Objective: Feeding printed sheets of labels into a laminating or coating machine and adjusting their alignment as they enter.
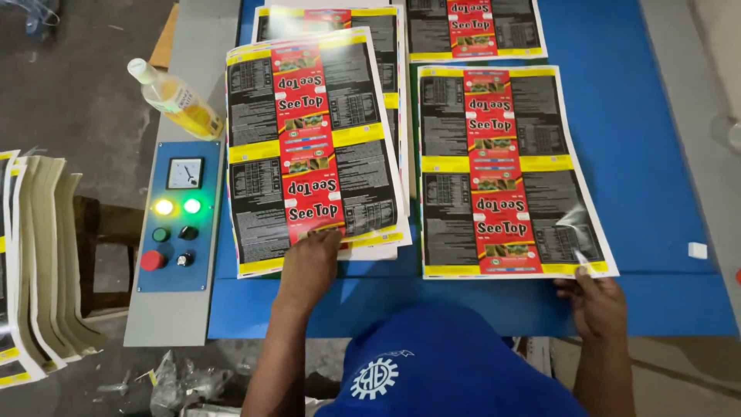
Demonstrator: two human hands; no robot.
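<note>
Glossy printed sheets in black, yellow and red lie on a blue table (656, 154). My left hand (309, 266) rests curled over the bottom edge of the left printed sheet (309, 147), which tops a fanned stack and sits slightly askew. My right hand (596, 303) pinches the bottom right corner of the right printed sheet (502, 170), which lies flat by itself. More sheets of the same kind (475, 27) lie further back on the table.
A blue control panel (176, 216) with a dial meter, two lit lamps, knobs and a red button stands left of the sheets. A bottle of yellow liquid (176, 99) lies above it. Curved sheet stacks (35, 255) stand at far left. A small white block (697, 249) sits at the right.
</note>
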